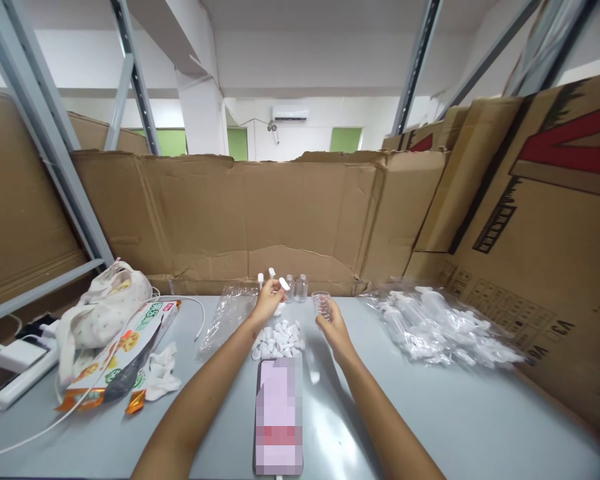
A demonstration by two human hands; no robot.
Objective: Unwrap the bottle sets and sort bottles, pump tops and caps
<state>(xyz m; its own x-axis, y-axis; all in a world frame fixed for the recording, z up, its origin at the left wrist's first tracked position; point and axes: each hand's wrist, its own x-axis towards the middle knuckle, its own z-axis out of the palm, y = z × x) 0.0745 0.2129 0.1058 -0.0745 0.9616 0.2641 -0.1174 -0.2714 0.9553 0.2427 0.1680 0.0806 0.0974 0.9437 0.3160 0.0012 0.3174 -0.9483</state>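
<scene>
1. The left hand (269, 300) was closed with its fingers around a small white piece (284, 284), and this piece was raised above the table (410, 413).
2. The right hand (334, 328) was also closed, its thumb and fingers clamped on a clear container (321, 304), to the right of the white piece and well apart from it.
3. Below the left hand, a pile of white caps (279, 341) lay just behind the phone (279, 413).
4. Two clear bottles (301, 288) stood upright between the two hands, farther back.
</scene>
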